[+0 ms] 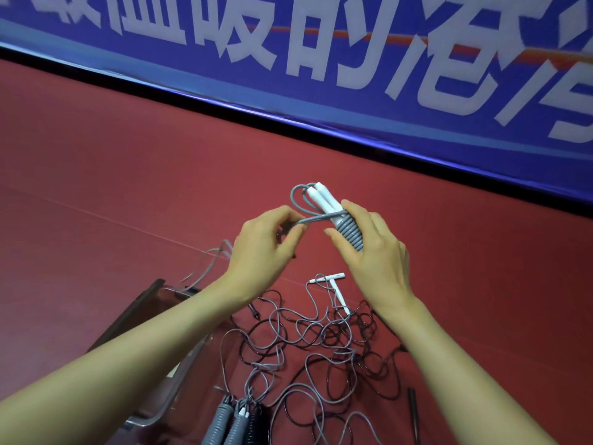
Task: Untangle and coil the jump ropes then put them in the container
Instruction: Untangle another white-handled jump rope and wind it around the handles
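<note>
My right hand (372, 248) grips a grey jump rope bundle (348, 231), its cord wound tightly round two white handles (324, 199) that stick out above the fingers. My left hand (266, 248) pinches the loose end of that grey cord (316, 219) just left of the bundle. Both hands are held above the red floor. Below them lies a tangle of grey and black ropes (324, 342) with two white handles (337, 290) at its top. A clear container (189, 358) sits at lower left, partly hidden by my left forearm.
Three coiled rope bundles (236, 422), two grey and one black, lie at the bottom edge beside the container. A black handle (412, 409) lies to the lower right. A blue banner with white characters (353, 59) runs along the far edge of the red floor (112, 175).
</note>
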`<state>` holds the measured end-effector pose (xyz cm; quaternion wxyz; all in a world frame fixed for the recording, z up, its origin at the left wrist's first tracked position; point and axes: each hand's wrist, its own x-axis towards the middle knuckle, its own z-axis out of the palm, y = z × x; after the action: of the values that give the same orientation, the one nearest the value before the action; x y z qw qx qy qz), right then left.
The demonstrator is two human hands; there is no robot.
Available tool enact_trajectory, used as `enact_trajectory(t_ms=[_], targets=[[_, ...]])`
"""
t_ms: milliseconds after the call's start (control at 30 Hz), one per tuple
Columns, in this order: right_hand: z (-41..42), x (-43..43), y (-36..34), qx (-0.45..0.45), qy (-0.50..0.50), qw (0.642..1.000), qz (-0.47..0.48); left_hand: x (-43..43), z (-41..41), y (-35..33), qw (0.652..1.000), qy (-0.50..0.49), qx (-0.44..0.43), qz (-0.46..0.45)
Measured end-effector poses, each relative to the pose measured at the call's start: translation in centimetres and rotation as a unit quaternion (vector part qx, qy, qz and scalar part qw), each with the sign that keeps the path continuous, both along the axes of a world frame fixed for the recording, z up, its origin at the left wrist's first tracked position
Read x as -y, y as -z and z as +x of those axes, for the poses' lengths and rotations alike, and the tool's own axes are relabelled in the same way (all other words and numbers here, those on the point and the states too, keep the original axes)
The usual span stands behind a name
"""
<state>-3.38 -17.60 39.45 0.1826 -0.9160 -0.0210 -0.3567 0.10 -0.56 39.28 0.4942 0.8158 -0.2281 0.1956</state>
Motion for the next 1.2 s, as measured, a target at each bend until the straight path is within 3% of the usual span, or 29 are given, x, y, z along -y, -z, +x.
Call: enact_trajectory(t_ms=[67,167,267,333,433,533,733,833,967,1033,1100,1200], targets=[[0.1,0.2,0.1,-0.001,0.015,1.0,-0.011,0.0,-0.2,-0.2,0.999,0.017,-0.04,0.009],[0.2,0.5,0.3,-0.019,0.021,1.0,-0.006,0.0,0.0,-0.5,0.976,0.076,-0.198,-0.046],[0.1,0.4,0.3,-0.04,0.017,0.999,-0.008,-0.1,0.6,-0.5,0.903,0.149,-0.369,-0.165],[0.1,0.4,0.1,-0.061,0.001,0.998,0.02,-0.4,0.9,-0.3,0.868,0.18,-0.419,-0.199],[-0.1,0.4,-0.4,-0.062,-0.029,0.995,0.072,-0.8,0.9,-0.1,0.846,0.214,-0.446,-0.2],[-0.3,0.3,-0.4,-0.059,-0.031,0.996,0.063,-1.0,0.9,-0.4,0.828,0.226,-0.474,-0.196],[-0.6,0.6,0.0,0.005,0.002,0.999,-0.038,-0.1,0.2,-0.5,0.879,0.238,-0.401,-0.097],[-0.6,0.6,0.2,0.019,0.004,0.998,-0.055,0.0,0.4,-0.4,0.846,0.259,-0.458,-0.086],[-0.6,0.7,0.0,0.013,0.003,0.998,-0.064,-0.4,0.7,0.0,0.789,0.282,-0.518,-0.171],[-0.7,0.5,-0.2,-0.035,-0.026,0.999,-0.006,-0.5,0.8,0.4,0.802,0.267,-0.501,-0.185],[-0.7,0.4,-0.6,-0.093,-0.085,0.987,0.098,-0.6,0.8,0.6,0.837,0.244,-0.458,-0.177],[-0.9,0.2,-1.4,-0.2,-0.2,0.915,0.287,-0.7,0.8,1.1,0.901,0.219,-0.345,-0.148]])
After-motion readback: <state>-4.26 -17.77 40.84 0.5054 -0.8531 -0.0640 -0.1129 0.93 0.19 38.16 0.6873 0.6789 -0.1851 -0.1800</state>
